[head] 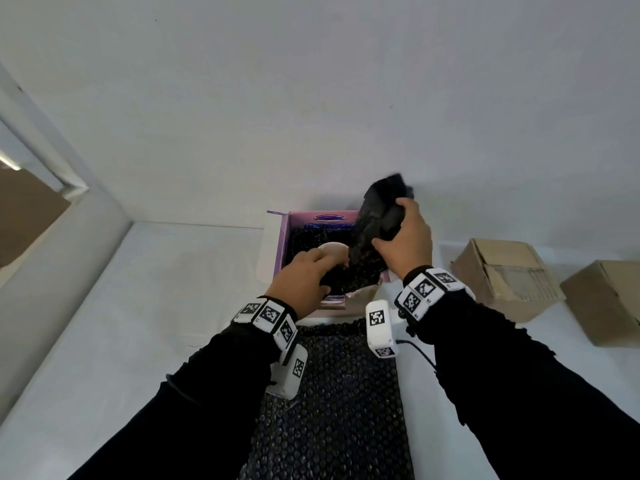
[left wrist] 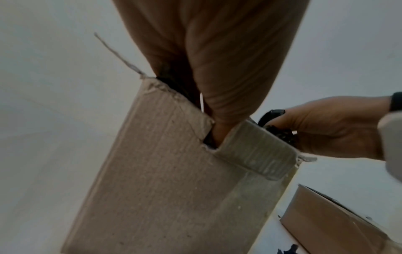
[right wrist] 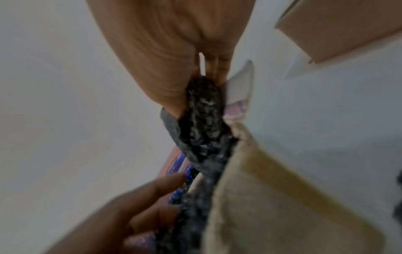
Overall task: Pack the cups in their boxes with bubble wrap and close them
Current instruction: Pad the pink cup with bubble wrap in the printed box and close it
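Head view: bubble wrap [head: 372,233] strip runs steeply upward from box [head: 282,237].

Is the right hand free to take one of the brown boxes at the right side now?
Probably not yet. The right hand grips the black bubble wrap above the purple box. The nearer brown box has nothing in front of it, so after releasing the wrap it looks reachable.

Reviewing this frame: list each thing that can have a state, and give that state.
purple box: open, flaps up, cup inside.
cup: in the purple box, under the left hand.
black bubble wrap: held up over the box.
left hand: reaching into the box.
right hand: gripping the wrap.
two brown boxes: closed.
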The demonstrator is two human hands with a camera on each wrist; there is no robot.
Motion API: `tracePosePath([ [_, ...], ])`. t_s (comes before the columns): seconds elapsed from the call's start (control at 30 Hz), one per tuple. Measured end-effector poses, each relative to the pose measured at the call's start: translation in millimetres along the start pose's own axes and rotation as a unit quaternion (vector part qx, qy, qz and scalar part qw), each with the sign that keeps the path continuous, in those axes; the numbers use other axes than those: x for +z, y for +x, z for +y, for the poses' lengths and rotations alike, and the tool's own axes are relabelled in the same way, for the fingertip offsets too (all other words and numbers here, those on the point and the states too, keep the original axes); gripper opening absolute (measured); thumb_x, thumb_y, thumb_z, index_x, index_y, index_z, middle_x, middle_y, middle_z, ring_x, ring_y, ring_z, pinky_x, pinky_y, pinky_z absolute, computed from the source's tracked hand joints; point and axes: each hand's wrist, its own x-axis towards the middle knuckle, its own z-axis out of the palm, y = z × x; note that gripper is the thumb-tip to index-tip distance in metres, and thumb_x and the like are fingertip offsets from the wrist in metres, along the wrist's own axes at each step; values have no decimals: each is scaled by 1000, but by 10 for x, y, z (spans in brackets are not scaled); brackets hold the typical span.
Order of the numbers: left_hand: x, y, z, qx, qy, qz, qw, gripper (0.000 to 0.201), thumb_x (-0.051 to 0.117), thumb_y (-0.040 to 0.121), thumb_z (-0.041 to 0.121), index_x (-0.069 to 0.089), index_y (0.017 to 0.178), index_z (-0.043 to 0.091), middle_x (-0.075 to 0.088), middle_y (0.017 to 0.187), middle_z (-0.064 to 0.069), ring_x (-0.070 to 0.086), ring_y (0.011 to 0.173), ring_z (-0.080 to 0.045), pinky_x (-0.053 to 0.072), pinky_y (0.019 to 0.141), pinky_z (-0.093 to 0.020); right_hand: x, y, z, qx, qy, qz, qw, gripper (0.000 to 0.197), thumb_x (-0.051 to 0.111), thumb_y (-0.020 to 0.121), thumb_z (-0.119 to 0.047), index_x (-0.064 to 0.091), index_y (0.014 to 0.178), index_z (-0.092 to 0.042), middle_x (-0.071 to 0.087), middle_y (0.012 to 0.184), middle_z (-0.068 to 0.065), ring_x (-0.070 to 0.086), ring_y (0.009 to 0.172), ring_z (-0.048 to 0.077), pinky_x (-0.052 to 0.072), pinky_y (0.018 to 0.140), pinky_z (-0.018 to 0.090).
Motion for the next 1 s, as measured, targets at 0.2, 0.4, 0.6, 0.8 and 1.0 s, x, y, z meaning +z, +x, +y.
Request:
tracePosePath([
  [0.2, 76, 61, -51, 32, 51, -56, 997, 43, 48, 93, 15, 58, 128, 37, 50, 135, 4, 43, 109, -21, 48, 88, -41, 74, -116, -54, -248, -115, -31, 961, 39, 60, 69, 6, 69, 101, -16, 57, 107, 6, 49, 99, 24, 44, 77, 30],
  [0.4, 115, 41, -77, 49, 71, -20, 996, 32, 49, 92, 22, 67, 116, 34, 61, 122, 8, 44, 101, -23, 44, 81, -37, 159, -153, -91, -320, -331, -168, 872, 35, 47, 84, -42, 66, 76, -14, 64, 75, 3, 57, 80, 24, 40, 86, 38],
  [0.6, 111, 24, -94, 43, 146, 11, 988, 32, 43, 93, 37, 65, 116, 37, 66, 117, 10, 45, 121, -22, 31, 94, -36, 224, -155, -120, -303, -408, -161, 846, 24, 40, 90, -26, 54, 105, -14, 67, 76, 5, 59, 84, 28, 17, 108, 44],
  [0.8, 145, -8, -94, 42, 144, 41, 988, 30, 45, 92, 36, 68, 109, 35, 71, 105, 8, 52, 104, -26, 36, 86, -37, 286, -259, -85, -217, -457, -135, 852, 32, 46, 87, -33, 74, 86, -17, 57, 112, 5, 32, 123, 28, 3, 105, 51],
  [1.0, 169, -29, -126, 63, 129, 51, 988, 32, 44, 86, 36, 72, 102, 34, 70, 102, 6, 57, 88, -26, 39, 77, -37, 286, -169, -142, -203, -476, -227, 825, 33, 41, 86, -35, 72, 88, -24, 65, 98, -4, 19, 133, 28, -6, 104, 50],
])
